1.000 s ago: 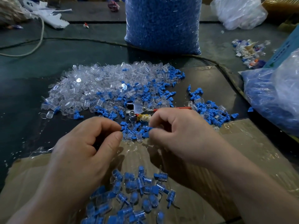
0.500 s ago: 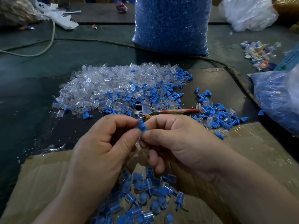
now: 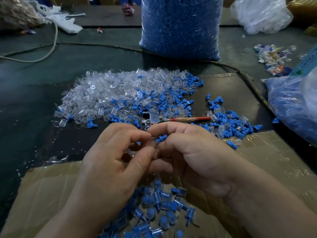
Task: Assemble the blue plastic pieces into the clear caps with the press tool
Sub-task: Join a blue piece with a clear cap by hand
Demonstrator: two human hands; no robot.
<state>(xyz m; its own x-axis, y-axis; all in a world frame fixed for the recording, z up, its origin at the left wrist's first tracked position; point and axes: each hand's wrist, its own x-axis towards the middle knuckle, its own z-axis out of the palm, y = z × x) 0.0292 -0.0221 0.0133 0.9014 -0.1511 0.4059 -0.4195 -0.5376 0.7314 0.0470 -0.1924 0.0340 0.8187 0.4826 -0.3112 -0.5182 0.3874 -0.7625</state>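
1. We're mid-bench, both hands meeting just above the near edge of the loose parts. The right hand has its grip pinched on a blue plastic piece, ribbed stem pointing left.
2. The left hand has its grip pressed together on something pale and see-through at the fingertips; we judge it a clear cap, though it's mostly hidden.
3. Step in hand, as we read it: lining the blue stem up with the cap mouth, by hand, ahead of any pressing.
4. The press tool lies untouched just beyond the knuckles, its red handle pointing toward the right edge of the bench.
5. Supplies: the clear caps heaped at the centre, loose blue pieces scattered to their right.
6. Finished ones sit piled on the cardboard at the near edge.
7. Next move calls for seating the stem straight, then freeing one hand to reach the tool; a tilted stem would likely jam.
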